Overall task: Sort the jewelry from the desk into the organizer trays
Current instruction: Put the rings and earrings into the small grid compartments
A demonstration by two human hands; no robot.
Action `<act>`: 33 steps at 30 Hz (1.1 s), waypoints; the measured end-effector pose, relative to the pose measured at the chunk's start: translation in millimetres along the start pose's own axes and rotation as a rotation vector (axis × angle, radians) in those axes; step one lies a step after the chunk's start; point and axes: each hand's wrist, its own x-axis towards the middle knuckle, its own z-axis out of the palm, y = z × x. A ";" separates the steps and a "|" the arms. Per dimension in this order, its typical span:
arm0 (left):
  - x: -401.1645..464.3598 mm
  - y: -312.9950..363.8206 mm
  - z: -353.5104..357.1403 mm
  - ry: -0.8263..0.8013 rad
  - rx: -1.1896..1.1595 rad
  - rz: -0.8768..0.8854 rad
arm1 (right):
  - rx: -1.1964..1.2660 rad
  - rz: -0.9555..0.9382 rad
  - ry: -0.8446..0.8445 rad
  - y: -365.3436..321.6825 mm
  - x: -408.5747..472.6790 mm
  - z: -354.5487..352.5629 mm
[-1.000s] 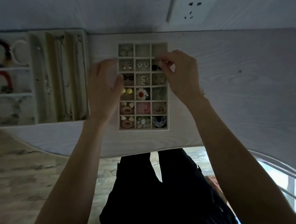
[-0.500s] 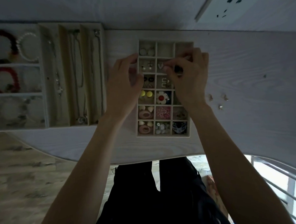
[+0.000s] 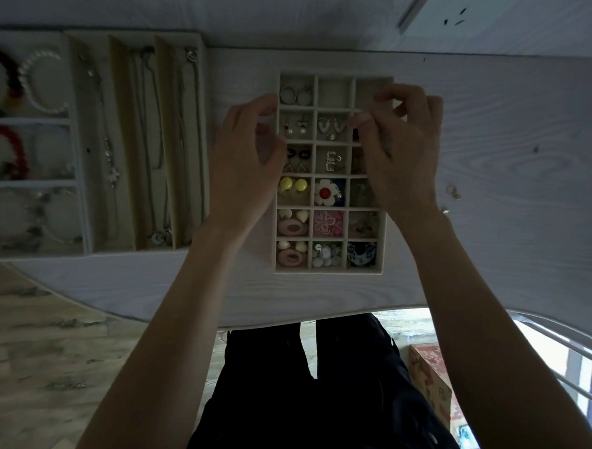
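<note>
Loose earrings [image 3: 453,192] lie small and metallic on the pale wood-grain surface [image 3: 524,164], just right of the right hand [image 3: 399,157] and so nearer it than the left. Beyond the near edge, the earring tray [image 3: 328,270], a soft beige grid with its long axis running near to far, holds glossy yellow studs [image 3: 292,185] and a white flower piece [image 3: 325,192]. The right hand's fingertips [image 3: 359,121] are pinched over the far right cells; what they hold is too small to tell. The left hand [image 3: 247,168], fingers loosely curled and empty, hovers at the tray's left wall. At the far left, the necklace tray [image 3: 166,138] carries thin chains laid lengthwise.
</note>
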 end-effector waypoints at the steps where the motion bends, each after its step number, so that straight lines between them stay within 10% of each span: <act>1: 0.2 0.1 0.0 0.000 0.003 0.000 | -0.008 -0.020 -0.017 1.0 0.3 0.1; 33: -3.5 -2.7 -3.3 0.019 0.036 0.014 | 0.109 -0.005 -0.070 -7.2 -11.4 -8.8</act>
